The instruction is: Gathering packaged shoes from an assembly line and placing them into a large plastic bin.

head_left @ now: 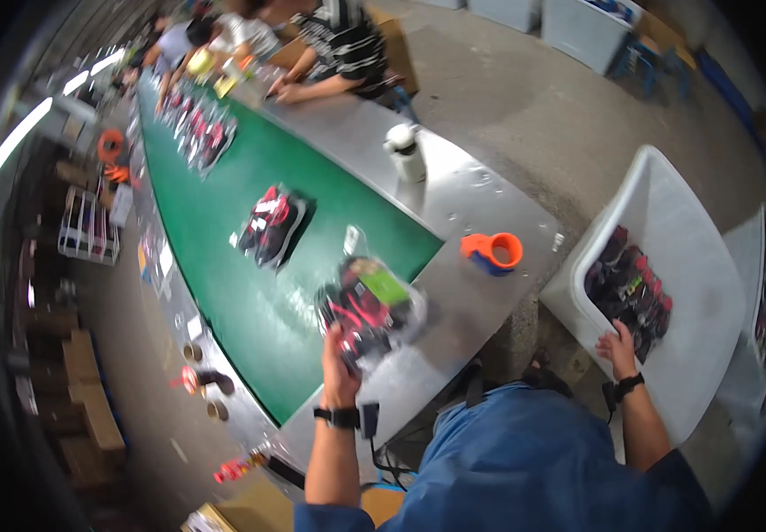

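Observation:
My left hand [340,377] grips the near edge of a clear plastic bag of black-and-pink shoes [361,315], held over the end of the green conveyor belt [223,168]. A bright green patch shows on the bag's top. Over the near rim of a large white bin [698,230], my right hand [618,348] has its fingers apart and nothing visible in them. Inside that bin lie several dark shoes with pink and green parts [636,288], close to my right fingertips. Another bagged pair of shoes [272,224] rests farther up the belt.
An orange tape dispenser [494,252] and a white bottle [406,152] stand on the metal table [471,199]. More bagged shoes [196,129] lie up the belt, where a person in a striped shirt [343,49] and others work. Tape rolls [216,410] line the left edge.

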Tool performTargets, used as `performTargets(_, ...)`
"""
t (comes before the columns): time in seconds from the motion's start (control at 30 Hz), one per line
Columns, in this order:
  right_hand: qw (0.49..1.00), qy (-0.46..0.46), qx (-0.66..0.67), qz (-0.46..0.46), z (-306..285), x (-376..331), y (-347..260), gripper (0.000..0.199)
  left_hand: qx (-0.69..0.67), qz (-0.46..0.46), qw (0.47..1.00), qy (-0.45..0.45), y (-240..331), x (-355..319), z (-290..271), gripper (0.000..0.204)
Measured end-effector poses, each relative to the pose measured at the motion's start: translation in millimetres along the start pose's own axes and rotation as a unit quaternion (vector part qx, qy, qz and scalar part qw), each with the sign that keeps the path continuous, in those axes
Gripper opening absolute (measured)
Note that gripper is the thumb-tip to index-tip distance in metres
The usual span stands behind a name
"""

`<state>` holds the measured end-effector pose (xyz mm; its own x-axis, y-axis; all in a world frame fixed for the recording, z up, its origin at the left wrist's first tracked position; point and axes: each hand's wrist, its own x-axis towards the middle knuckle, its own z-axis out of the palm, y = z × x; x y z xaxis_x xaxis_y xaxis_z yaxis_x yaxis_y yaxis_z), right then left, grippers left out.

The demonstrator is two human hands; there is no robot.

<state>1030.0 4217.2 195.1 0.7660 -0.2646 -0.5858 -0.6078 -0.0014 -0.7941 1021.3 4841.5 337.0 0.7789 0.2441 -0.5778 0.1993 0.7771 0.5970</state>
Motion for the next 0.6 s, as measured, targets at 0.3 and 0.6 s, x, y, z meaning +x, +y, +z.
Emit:
performTargets(0.3, 0.966, -0.226, 0.104, -0.074, 19, -24, -128, 0.034, 0.372, -0.218, 0.878, -0.208, -107, -54, 63, 0.056)
performTargets(0.6, 0.919, -0.349, -0.023, -0.18, -77, -10, -144, 0.066, 0.527, -0.251, 0.631, -0.511, -233, -47, 313, 0.105)
